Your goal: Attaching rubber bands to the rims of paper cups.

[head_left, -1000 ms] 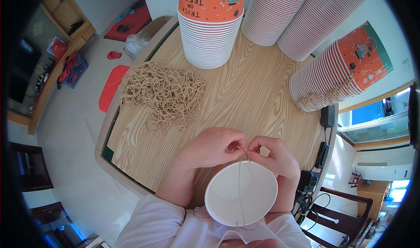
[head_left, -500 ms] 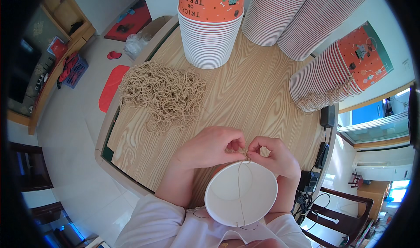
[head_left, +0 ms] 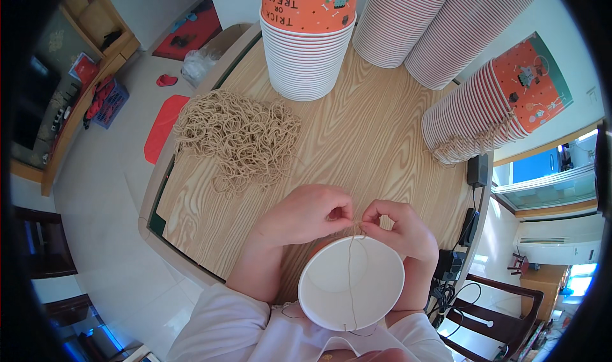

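Observation:
A paper bucket (head_left: 379,279) with a white inside leans against my body, its mouth tilted up toward me. One strand of tan twine (head_left: 350,273) runs across the mouth, from the far rim to the near rim. At the far rim my left hand (head_left: 310,214) pinches the twine between thumb and forefinger. My right hand (head_left: 398,230) pinches it just to the right, and a small loop or knot shows between the fingertips. A tangled heap of twine (head_left: 245,135) lies beyond my left hand.
Tall stacks of nested paper buckets (head_left: 303,62) stand along the far side of the wood-grain table (head_left: 357,132). Twine ends hang over the right stack (head_left: 468,110). A black adapter (head_left: 477,169) and cables line the right edge, beside a dark chair (head_left: 500,311).
My left hand's fingertips have drawn together and shifted slightly left, opening a small gap from the right hand with twine between. The bucket has barely moved.

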The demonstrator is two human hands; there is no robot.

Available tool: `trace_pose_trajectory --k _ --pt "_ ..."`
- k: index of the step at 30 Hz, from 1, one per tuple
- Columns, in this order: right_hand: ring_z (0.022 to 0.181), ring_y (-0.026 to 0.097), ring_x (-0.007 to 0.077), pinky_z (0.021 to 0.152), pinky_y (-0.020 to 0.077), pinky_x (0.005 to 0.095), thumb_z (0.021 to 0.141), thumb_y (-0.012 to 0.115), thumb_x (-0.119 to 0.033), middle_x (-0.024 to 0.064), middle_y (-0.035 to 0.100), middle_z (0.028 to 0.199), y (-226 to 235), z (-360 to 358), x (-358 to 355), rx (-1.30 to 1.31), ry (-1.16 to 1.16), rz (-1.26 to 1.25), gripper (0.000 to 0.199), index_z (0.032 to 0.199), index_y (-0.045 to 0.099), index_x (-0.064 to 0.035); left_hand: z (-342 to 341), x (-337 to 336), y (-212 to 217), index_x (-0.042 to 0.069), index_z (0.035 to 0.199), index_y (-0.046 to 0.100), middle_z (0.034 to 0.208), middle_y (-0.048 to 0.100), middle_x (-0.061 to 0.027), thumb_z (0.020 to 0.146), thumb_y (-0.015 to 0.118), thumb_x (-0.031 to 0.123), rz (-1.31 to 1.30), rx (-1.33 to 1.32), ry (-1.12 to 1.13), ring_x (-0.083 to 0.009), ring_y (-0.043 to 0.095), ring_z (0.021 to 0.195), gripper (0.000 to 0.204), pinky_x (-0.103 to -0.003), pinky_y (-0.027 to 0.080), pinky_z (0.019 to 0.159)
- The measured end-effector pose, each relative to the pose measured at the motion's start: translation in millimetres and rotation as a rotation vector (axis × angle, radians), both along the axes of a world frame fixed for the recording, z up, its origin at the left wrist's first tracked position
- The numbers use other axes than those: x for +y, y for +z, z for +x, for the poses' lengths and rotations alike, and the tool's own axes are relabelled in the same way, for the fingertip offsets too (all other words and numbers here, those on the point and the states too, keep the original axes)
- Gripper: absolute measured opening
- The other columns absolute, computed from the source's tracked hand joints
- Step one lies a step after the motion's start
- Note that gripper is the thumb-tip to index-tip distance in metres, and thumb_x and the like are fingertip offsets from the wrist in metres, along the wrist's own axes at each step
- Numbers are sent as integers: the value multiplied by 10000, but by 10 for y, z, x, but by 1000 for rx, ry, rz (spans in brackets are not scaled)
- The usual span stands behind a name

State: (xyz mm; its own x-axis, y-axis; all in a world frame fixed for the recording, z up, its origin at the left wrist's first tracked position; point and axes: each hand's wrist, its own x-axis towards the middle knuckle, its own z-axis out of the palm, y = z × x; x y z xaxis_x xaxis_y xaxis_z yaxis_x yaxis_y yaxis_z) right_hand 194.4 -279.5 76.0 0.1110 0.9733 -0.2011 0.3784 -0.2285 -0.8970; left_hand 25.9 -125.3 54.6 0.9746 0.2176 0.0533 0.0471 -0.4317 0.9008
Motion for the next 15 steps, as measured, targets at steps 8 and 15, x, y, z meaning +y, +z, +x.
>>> trace_pose_trajectory --k 8,15 --pt "716 641 149 664 515 291 845 684 -76 99 657 755 -10 7 -17 2 -10 -1 112 909 667 14 31 -39 9 42 890 676 804 669 -120 815 702 228 -51 19 19 -288 655 763 202 -394 495 683" --pt "721 646 132 658 514 283 852 699 -86 100 672 765 7 19 -18 25 -48 10 123 916 675 17 92 -99 -3 43 903 666 800 674 -108 818 714 239 -68 36 -4 -269 660 742 220 -379 498 663"
